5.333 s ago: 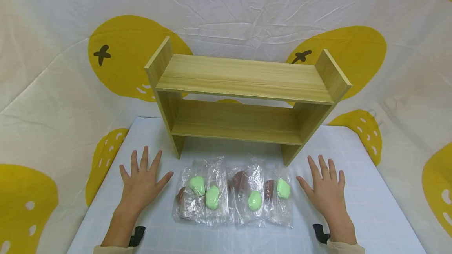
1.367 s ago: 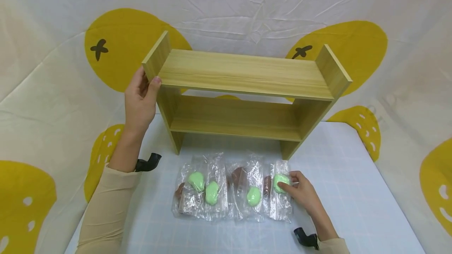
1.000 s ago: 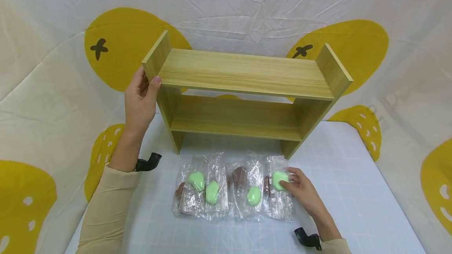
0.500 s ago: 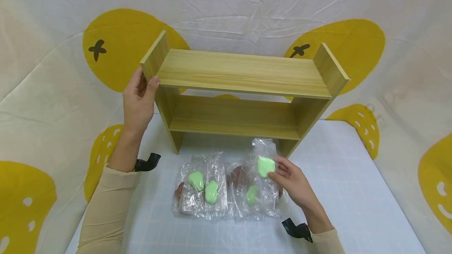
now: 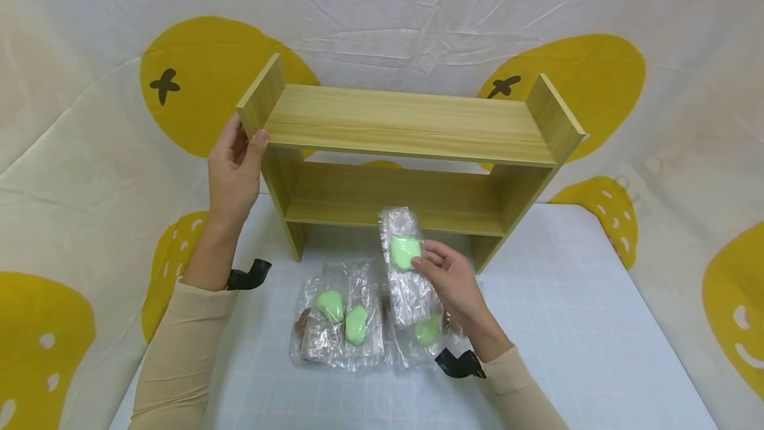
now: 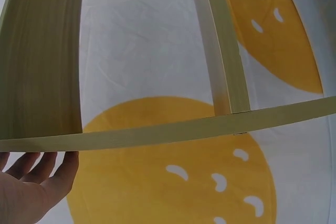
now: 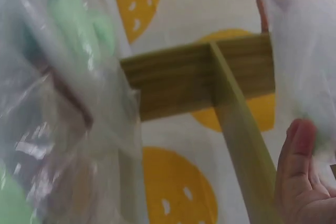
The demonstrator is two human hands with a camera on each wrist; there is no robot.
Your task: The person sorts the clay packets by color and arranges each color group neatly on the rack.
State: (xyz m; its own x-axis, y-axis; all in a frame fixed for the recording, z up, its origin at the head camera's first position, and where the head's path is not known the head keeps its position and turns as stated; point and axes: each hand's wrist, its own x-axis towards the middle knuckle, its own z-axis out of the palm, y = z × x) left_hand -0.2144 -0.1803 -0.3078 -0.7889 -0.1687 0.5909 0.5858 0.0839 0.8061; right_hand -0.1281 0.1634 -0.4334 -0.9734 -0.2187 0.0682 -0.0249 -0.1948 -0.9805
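Observation:
My left hand (image 5: 233, 174) grips the left side panel of a wooden shelf unit (image 5: 412, 125), thumb on the panel's front edge. In the left wrist view its fingers (image 6: 65, 174) lie against the panel (image 6: 157, 134). With thumb and fingers my right hand (image 5: 456, 281) pinches a clear plastic bag (image 5: 406, 294) holding a light green lump (image 5: 406, 252). This bag is upright in front of the lower shelf, above the other bags. In the right wrist view the held bag (image 7: 304, 61) is blurred, with the thumb (image 7: 300, 140) pressed on it.
Several more clear bags (image 5: 340, 344) with green lumps and brown pieces lie on the pale checked tablecloth (image 5: 567, 324) in front of the shelf. One green lump (image 5: 427, 330) shows partly behind the held bag. A white cloth with yellow shapes (image 5: 203, 85) hangs behind.
My left hand has gone from the table to the shelf's left panel. My right hand has taken the rightmost bag and moved it up and left over the others.

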